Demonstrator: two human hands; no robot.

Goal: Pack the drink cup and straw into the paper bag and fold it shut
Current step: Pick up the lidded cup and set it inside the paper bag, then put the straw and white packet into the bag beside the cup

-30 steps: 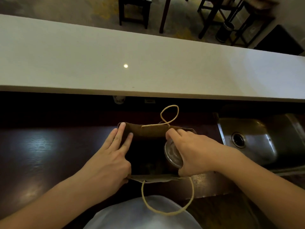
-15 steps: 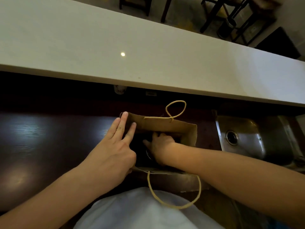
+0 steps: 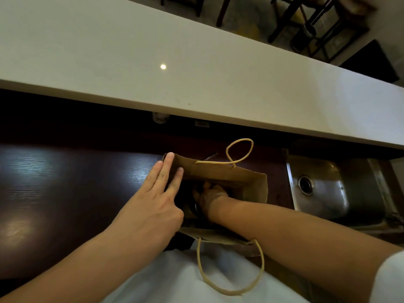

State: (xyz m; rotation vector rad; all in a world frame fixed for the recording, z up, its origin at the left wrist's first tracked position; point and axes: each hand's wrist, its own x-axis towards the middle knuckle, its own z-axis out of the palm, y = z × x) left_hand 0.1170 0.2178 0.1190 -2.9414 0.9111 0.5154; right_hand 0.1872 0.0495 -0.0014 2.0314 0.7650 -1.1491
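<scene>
A brown paper bag [image 3: 255, 189] with rope handles stands open on the dark wooden worktop [image 3: 76, 193]. My left hand [image 3: 153, 204] lies along the bag's left rim with straight fingers, one of them inside, and holds that wall apart. My right hand [image 3: 212, 193] is deep inside the bag, closed over the drink cup [image 3: 195, 209]. Only a dark curved edge of the cup shows beside my wrist. A thin dark stick, perhaps the straw [image 3: 210, 155], lies on the worktop just behind the bag.
A raised white counter [image 3: 196, 73] runs across the back, overhanging the worktop. A steel sink [image 3: 328, 189] sits close to the bag's right side. The near handle [image 3: 229, 291] hangs over my white clothing. Chairs stand beyond the counter.
My right hand has gone from the bag's mouth down to its bottom with the cup. My left hand has stayed on the left rim.
</scene>
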